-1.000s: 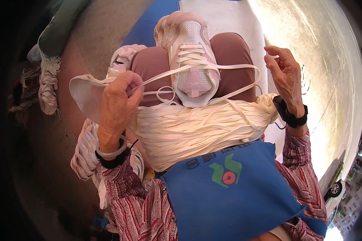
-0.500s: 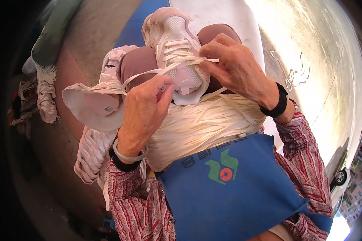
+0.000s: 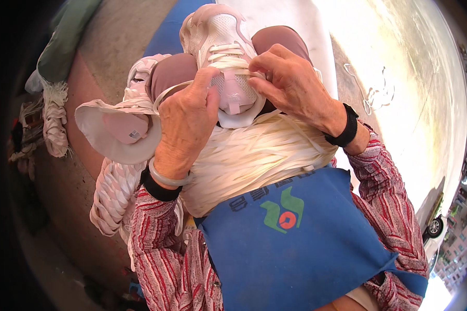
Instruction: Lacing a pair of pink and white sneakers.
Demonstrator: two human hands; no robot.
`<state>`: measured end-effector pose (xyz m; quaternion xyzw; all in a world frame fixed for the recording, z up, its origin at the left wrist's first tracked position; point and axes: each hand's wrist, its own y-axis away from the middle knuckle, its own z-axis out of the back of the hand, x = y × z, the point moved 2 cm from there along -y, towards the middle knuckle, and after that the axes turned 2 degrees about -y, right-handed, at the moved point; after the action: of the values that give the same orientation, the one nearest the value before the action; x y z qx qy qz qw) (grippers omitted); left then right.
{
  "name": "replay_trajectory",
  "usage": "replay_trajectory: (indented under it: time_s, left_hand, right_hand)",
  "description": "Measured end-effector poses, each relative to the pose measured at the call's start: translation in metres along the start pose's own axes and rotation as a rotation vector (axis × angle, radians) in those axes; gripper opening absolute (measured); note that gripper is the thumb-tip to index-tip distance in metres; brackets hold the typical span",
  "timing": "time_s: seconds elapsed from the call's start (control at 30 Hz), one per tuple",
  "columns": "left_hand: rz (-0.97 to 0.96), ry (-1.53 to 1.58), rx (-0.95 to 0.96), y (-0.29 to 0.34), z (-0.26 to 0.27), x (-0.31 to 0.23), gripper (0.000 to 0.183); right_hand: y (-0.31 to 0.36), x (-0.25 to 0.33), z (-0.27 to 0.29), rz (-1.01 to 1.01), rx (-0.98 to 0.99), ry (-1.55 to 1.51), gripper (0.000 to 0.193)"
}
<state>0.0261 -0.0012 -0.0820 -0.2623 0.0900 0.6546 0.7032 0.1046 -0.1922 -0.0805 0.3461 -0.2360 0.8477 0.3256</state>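
A pink and white sneaker (image 3: 224,32) stands between my knees with its heel end toward me, cream shoelaces (image 3: 228,63) crossing its front. My left hand (image 3: 188,111) is at the shoe's left side, thumb and index finger closed at the lace. A loop of lace arcs over my left knee and goes behind this hand. On the shoe's right side, my right hand (image 3: 294,85) pinches the lace between thumb and fingers; the fingertips partly hide it. A thick bundle of cream laces (image 3: 264,153) lies across my lap below the shoe.
Another pink and white shoe (image 3: 122,124) lies by my left knee, above a braided pale bundle (image 3: 117,194). A blue apron (image 3: 296,249) covers my lap. Loose white lace (image 3: 379,96) lies on the floor at right. A green roll (image 3: 70,39) is at far left.
My left hand has moved up to the laces and its fingers have closed in on them. My right hand has shifted slightly left. The lace end beyond my right fingers no longer shows.
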Motion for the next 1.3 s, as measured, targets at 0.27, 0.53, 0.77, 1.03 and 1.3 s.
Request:
replay_trajectory:
  time_s: [0.27,0.53,0.77,1.03,1.3]
  left_hand:
    - [-0.039,-0.051,-0.009,-0.003,-0.001,-0.002,0.022]
    - [-0.009,-0.13,0.102,-0.01,-0.001,-0.004,0.013]
    - [0.158,0.312,0.342,0.013,0.032,0.016,0.008]
    - [0.169,0.822,0.516,0.016,0.038,0.004,0.011]
    - [0.432,1.099,0.452,0.059,0.088,0.012,0.023]
  right_hand:
    - [-0.001,0.009,-0.002,-0.001,-0.007,0.013,0.017]
    - [0.007,0.0,0.009,-0.101,0.068,-0.065,0.023]
    - [0.011,-0.017,0.006,0.007,-0.096,-0.061,0.018]
    - [0.006,-0.006,0.01,0.021,-0.079,-0.051,0.01]
    - [-0.014,0.015,0.003,0.092,-0.003,-0.055,0.011]
